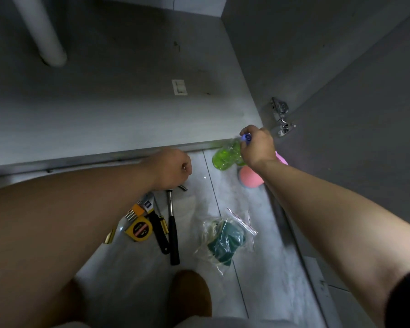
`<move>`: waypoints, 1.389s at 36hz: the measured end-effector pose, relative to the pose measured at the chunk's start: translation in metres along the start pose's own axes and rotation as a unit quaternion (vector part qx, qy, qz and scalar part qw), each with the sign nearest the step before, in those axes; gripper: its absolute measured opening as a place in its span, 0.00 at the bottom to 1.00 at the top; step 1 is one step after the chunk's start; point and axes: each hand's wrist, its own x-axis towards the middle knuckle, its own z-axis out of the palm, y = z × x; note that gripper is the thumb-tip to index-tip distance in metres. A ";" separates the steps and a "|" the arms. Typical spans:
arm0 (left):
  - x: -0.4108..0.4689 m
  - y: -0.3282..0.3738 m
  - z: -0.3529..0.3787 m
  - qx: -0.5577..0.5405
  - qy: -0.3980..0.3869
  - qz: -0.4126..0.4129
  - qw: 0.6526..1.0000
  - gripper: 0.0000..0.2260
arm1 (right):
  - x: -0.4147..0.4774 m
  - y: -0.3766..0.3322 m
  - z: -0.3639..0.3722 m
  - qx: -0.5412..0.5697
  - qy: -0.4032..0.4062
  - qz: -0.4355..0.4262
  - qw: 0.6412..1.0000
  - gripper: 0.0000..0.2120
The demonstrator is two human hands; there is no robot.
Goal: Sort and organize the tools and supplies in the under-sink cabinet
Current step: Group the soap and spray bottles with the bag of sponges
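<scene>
Our right hand (258,145) curls round the capped neck of the green bottle (225,157), which is tilted just beside the cabinet (128,114) front edge. Our left hand (173,168) is fisted, with a small metal piece (184,169) poking from its fingers. Below it, a hammer (173,228), a tape measure (140,229) and a plastic bag (225,237) lie on the floor.

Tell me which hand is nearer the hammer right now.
Left. The left hand is directly over the head of the hammer, covering part of it. The right hand is off to the right, gripping the top of the green bottle.
</scene>
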 end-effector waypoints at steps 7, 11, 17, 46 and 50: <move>0.007 0.013 0.013 0.033 -0.033 0.025 0.999 0.10 | -0.009 0.008 -0.011 0.050 -0.024 0.030 0.998 0.21; 0.003 0.020 0.024 0.047 -0.083 0.028 0.995 0.09 | -0.032 0.010 -0.014 0.093 -0.017 0.049 0.994 0.26; -0.005 0.019 0.062 0.148 -0.229 0.012 0.962 0.22 | -0.132 0.046 0.017 0.198 0.044 0.115 0.972 0.13; -0.009 0.036 0.123 -0.279 -0.096 -0.174 0.940 0.20 | -0.218 0.054 0.050 0.646 -0.218 0.329 0.653 0.21; -0.034 0.040 0.074 -0.326 -0.023 -0.151 0.933 0.18 | -0.206 0.035 0.012 0.686 -0.280 0.279 0.611 0.21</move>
